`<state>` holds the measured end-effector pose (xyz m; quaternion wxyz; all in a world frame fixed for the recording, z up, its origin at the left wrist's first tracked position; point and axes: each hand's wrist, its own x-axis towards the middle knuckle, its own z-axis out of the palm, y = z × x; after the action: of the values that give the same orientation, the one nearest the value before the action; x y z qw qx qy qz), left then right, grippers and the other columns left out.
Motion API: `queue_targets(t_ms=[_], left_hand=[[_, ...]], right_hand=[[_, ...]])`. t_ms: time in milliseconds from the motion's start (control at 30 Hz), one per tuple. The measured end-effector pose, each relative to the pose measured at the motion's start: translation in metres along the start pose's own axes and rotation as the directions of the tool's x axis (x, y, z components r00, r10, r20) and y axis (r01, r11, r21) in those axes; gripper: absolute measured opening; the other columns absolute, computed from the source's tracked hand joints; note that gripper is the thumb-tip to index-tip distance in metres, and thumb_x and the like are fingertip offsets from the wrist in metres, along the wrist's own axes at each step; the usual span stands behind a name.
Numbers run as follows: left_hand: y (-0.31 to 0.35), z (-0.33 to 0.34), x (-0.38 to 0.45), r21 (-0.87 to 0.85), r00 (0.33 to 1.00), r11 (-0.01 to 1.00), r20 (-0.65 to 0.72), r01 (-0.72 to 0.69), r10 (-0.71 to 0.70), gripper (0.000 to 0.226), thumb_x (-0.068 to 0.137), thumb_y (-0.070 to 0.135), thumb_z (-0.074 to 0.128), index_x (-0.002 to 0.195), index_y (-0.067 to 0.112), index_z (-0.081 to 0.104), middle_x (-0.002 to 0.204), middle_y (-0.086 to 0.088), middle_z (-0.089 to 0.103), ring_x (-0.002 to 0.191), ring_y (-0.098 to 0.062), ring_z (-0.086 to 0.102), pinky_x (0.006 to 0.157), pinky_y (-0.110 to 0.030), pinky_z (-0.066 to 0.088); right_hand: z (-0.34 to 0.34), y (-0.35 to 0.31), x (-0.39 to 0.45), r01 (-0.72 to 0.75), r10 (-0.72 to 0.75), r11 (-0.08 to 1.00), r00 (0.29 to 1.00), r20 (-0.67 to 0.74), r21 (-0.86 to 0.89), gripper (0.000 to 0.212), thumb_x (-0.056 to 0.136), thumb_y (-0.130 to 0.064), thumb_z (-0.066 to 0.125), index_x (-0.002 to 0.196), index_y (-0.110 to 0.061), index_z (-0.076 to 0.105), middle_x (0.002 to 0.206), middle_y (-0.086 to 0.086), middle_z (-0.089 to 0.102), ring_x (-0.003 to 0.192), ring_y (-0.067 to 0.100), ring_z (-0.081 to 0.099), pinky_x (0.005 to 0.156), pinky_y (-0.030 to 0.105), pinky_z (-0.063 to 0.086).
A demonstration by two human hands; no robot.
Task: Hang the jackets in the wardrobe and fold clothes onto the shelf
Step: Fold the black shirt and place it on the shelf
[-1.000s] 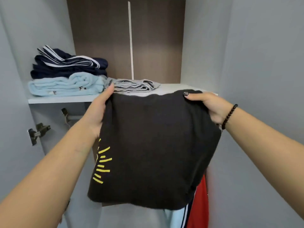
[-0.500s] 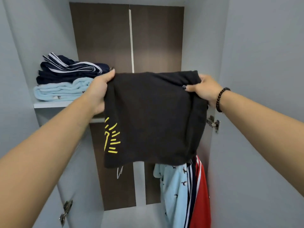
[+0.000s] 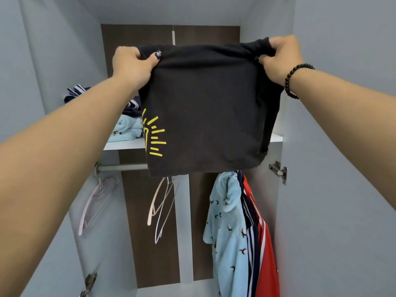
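A folded black garment (image 3: pixel 210 108) with a yellow print at its lower left hangs in front of the wardrobe's upper compartment. My left hand (image 3: pixel 132 65) grips its top left corner, thumb over the cloth. My right hand (image 3: pixel 280 56), with a bead bracelet at the wrist, grips the top right corner. The white shelf (image 3: pixel 124 144) lies behind and below the garment's top edge. On it at the left lie folded clothes: a light blue piece (image 3: pixel 126 129) with a navy striped one (image 3: pixel 75 93) above.
Below the shelf runs a hanging rail (image 3: pixel 122 167) with empty hangers (image 3: pixel 159 202) at left and centre. A light blue jacket (image 3: pixel 227 228), a navy striped one and a red one (image 3: pixel 266 249) hang at the right. Open wardrobe doors flank both sides, with a hinge (image 3: pixel 278 171) on the right.
Both hands have lifted the black garment higher, from shelf level to well above it. My view has tilted down, showing the rail and hanging jackets.
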<state>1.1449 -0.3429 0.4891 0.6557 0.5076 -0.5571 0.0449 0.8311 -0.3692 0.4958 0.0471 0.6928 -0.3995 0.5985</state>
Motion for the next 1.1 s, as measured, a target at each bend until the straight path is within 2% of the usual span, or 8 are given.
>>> queue_targets(t_ms=[133, 267, 367, 467, 633, 867, 1000, 1100], left_hand=[[0.009, -0.005, 0.009, -0.121, 0.998, 0.991, 0.032, 0.049, -0.045, 0.03, 0.08, 0.047, 0.07, 0.089, 0.018, 0.071, 0.116, -0.012, 0.067, 0.114, -0.029, 0.061, 0.094, -0.04, 0.052], [0.013, -0.005, -0.01, -0.573, 0.974, 0.801, 0.22, 0.176, -0.057, 0.011, 0.089, 0.019, 0.069, 0.099, 0.018, 0.072, 0.09, -0.002, 0.076, 0.084, -0.018, 0.073, 0.065, -0.036, 0.058], [0.002, -0.005, -0.032, -0.577, 0.963, 0.794, 0.268, 0.188, -0.033, 0.017, 0.091, 0.007, 0.063, 0.097, 0.021, 0.072, 0.086, 0.002, 0.076, 0.083, -0.015, 0.073, 0.066, -0.032, 0.058], [-0.019, -0.009, -0.058, -0.529, 0.942, 0.825, 0.335, 0.196, -0.008, 0.03, 0.091, -0.003, 0.059, 0.102, 0.022, 0.07, 0.096, 0.002, 0.075, 0.093, -0.018, 0.07, 0.075, -0.032, 0.058], [-0.069, -0.021, -0.119, -0.324, 0.832, 0.93, 0.554, 0.174, 0.037, 0.065, 0.087, 0.001, 0.068, 0.142, 0.023, 0.043, 0.131, 0.01, 0.062, 0.117, -0.006, 0.06, 0.094, -0.028, 0.052], [-0.115, -0.037, -0.17, -0.34, 0.876, 0.9, 0.474, 0.271, -0.084, 0.038, 0.081, -0.001, 0.072, 0.11, 0.025, 0.069, 0.11, 0.005, 0.073, 0.109, -0.02, 0.066, 0.088, -0.031, 0.056], [-0.129, -0.047, -0.185, -0.394, 0.92, 0.861, 0.344, 0.322, -0.187, 0.035, 0.076, 0.0, 0.076, 0.103, 0.022, 0.072, 0.102, 0.006, 0.075, 0.099, -0.013, 0.07, 0.076, -0.02, 0.057], [-0.13, -0.056, -0.187, -0.463, 0.928, 0.822, 0.317, 0.331, -0.195, 0.043, 0.075, -0.001, 0.075, 0.11, 0.024, 0.068, 0.105, 0.01, 0.074, 0.095, -0.005, 0.07, 0.07, -0.014, 0.055]], right_hand=[[-0.01, -0.009, 0.014, 0.049, -0.059, 0.994, 0.994, -0.098, -0.101, 0.027, 0.086, -0.001, 0.049, 0.101, -0.005, 0.07, 0.109, 0.007, 0.069, 0.1, 0.016, 0.063, 0.088, 0.026, 0.052], [-0.02, -0.018, 0.014, 0.099, -0.116, 0.985, 0.986, -0.12, -0.142, 0.031, 0.079, 0.007, 0.044, 0.061, -0.016, 0.054, 0.092, 0.0, 0.048, 0.088, 0.011, 0.047, 0.071, 0.014, 0.04], [-0.017, -0.005, -0.007, -0.027, 0.025, 0.982, 1.0, 0.015, 0.184, 0.032, 0.087, 0.006, 0.047, 0.096, -0.014, 0.071, 0.096, 0.0, 0.066, 0.093, 0.012, 0.063, 0.081, 0.024, 0.054], [-0.008, 0.013, -0.043, -0.174, 0.117, 0.937, 0.974, 0.196, 0.303, 0.029, 0.092, -0.002, 0.051, 0.103, -0.024, 0.067, 0.101, -0.004, 0.07, 0.1, 0.014, 0.066, 0.089, 0.031, 0.054], [0.011, 0.049, -0.117, -0.282, 0.073, 0.902, 0.845, 0.53, 0.326, 0.069, 0.082, -0.019, 0.074, 0.138, -0.038, 0.039, 0.121, -0.03, 0.058, 0.107, -0.011, 0.057, 0.084, 0.01, 0.05], [0.032, 0.066, -0.185, -0.235, 0.106, 0.954, 0.845, 0.525, 0.185, 0.084, 0.08, -0.021, 0.075, 0.145, -0.041, 0.027, 0.135, -0.03, 0.046, 0.123, -0.004, 0.047, 0.104, 0.027, 0.041], [0.035, 0.056, -0.208, -0.217, 0.074, 0.947, 0.866, 0.494, 0.238, 0.077, 0.08, -0.02, 0.075, 0.127, -0.064, 0.032, 0.126, -0.041, 0.048, 0.116, -0.016, 0.048, 0.09, 0.005, 0.042], [0.042, 0.047, -0.216, -0.212, 0.082, 0.945, 0.89, 0.448, 0.249, 0.076, 0.079, -0.016, 0.076, 0.127, -0.057, 0.035, 0.124, -0.042, 0.048, 0.114, -0.017, 0.048, 0.084, -0.002, 0.039]])
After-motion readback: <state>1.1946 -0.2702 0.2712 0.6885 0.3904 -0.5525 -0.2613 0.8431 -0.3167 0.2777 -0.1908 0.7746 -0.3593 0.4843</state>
